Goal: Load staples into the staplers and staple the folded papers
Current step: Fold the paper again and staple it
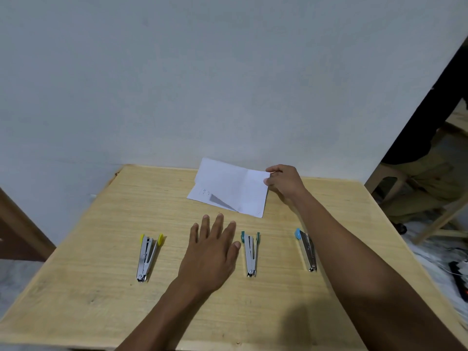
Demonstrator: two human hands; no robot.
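Note:
Three small metal staplers lie in a row on the wooden table (101,287): a yellow-tipped stapler (147,257) at the left, a green-tipped stapler (250,254) in the middle and a blue-tipped stapler (307,250) at the right. The yellow and green ones lie spread apart. A folded white paper (228,188) sits near the far edge, its right end lifted. My right hand (285,184) pinches the paper's right edge. My left hand (212,252) lies flat with straight fingers on the table between the yellow and green staplers, holding nothing.
A pale wall rises directly behind the table. To the right, a seated person's legs (425,183) and wooden furniture (443,224) stand beyond the table's edge. A power strip with cables (458,274) lies on the floor at the right.

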